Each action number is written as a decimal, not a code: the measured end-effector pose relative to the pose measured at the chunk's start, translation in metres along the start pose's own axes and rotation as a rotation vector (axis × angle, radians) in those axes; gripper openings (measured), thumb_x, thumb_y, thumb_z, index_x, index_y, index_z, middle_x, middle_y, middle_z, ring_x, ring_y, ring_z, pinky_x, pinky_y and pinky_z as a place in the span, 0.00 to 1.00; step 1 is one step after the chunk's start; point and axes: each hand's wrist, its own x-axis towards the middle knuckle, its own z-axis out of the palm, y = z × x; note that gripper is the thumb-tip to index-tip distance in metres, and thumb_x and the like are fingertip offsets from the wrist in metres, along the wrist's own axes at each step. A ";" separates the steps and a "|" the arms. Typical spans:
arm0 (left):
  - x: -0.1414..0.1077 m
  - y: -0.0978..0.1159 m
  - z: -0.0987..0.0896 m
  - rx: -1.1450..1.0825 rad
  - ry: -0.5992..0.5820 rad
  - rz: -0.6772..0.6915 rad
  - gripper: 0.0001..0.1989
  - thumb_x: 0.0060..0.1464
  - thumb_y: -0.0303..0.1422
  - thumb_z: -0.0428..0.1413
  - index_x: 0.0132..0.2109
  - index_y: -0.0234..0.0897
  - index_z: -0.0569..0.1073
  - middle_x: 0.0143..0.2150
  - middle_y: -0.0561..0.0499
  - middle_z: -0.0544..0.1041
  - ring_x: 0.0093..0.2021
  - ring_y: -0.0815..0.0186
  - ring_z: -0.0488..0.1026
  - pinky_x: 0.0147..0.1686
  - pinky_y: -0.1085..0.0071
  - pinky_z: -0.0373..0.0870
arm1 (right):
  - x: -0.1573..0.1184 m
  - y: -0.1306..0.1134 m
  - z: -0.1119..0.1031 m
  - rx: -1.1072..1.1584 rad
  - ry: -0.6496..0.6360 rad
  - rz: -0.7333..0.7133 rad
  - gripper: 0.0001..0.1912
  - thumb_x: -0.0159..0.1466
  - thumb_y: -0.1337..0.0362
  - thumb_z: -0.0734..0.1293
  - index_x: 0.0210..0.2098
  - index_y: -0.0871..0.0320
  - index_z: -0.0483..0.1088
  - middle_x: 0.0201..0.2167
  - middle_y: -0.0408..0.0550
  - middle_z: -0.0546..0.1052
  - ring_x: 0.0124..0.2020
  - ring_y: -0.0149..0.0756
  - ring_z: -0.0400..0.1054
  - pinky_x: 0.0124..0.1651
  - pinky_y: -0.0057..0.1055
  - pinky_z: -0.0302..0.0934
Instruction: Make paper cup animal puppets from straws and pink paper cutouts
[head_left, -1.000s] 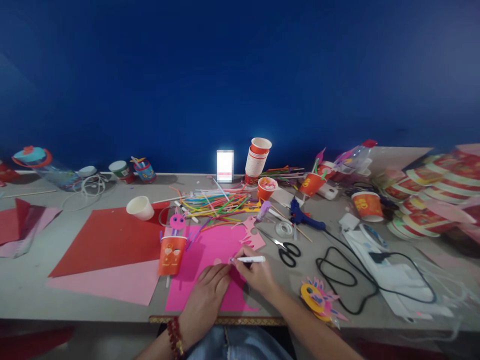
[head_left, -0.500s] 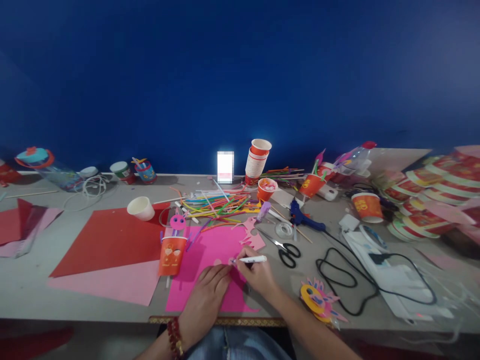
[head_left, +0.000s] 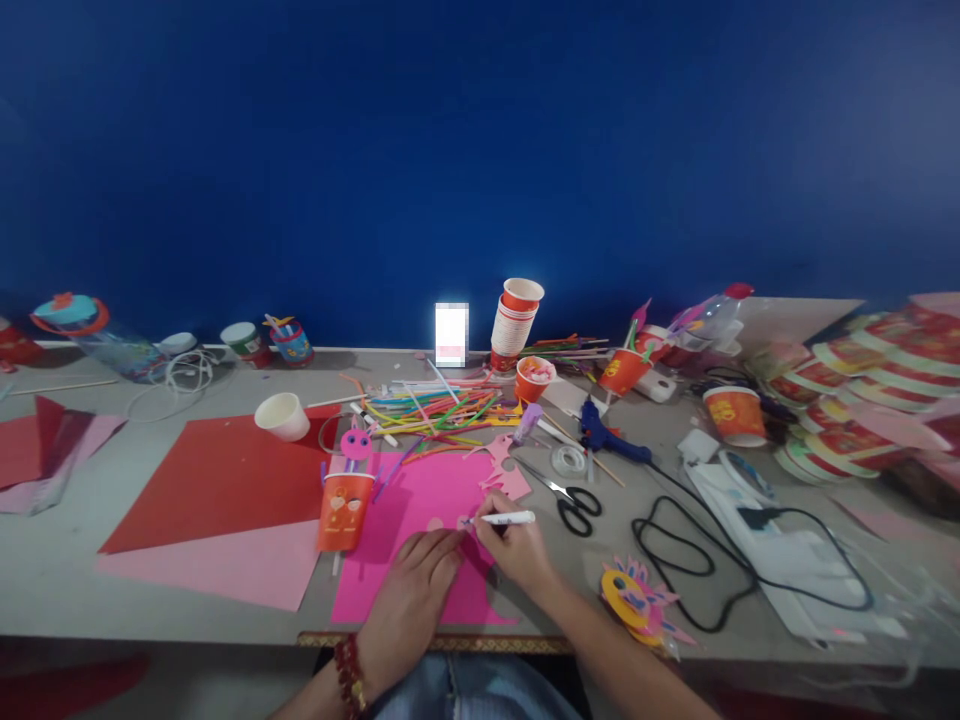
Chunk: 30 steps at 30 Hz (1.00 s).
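A white marker is pinched in my right hand, its tip touching a small pale pink paper disc on a bright pink sheet. My left hand lies flat on that sheet, fingertips close to the marked disc. A second pale disc sits just beyond the left fingers. At the sheet's left edge stands an orange paper cup topped by a pink paper figure with round eyes. Pink paper scraps with cut-outs lie past my right hand.
Black-handled scissors, clear tape and a blue glue gun lie to the right, with its black cable looping beside a power strip. Pipe cleaners heap behind the sheet, near stacked cups. Red paper is left.
Hardly anything differs. My right hand and the marker have shifted very slightly to the right; my left hand stays in place.
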 end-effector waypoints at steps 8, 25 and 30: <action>-0.001 0.000 0.001 -0.014 -0.006 -0.015 0.16 0.65 0.23 0.47 0.56 0.35 0.70 0.59 0.43 0.74 0.59 0.58 0.69 0.57 0.56 0.67 | 0.000 0.000 0.000 -0.003 0.013 -0.010 0.09 0.62 0.63 0.61 0.25 0.54 0.62 0.20 0.40 0.68 0.23 0.33 0.63 0.29 0.27 0.57; 0.002 0.000 0.000 -0.010 0.017 0.004 0.17 0.65 0.23 0.46 0.57 0.34 0.70 0.57 0.42 0.75 0.57 0.58 0.71 0.55 0.56 0.69 | -0.001 0.002 -0.001 -0.001 -0.007 -0.040 0.07 0.61 0.66 0.62 0.26 0.54 0.64 0.20 0.39 0.68 0.23 0.32 0.64 0.29 0.26 0.56; 0.001 0.000 0.000 -0.026 0.008 0.001 0.16 0.65 0.23 0.45 0.55 0.34 0.71 0.57 0.41 0.75 0.58 0.59 0.70 0.56 0.57 0.69 | -0.001 0.002 -0.002 0.040 0.012 -0.029 0.10 0.64 0.64 0.60 0.26 0.54 0.63 0.20 0.39 0.67 0.22 0.31 0.63 0.27 0.25 0.56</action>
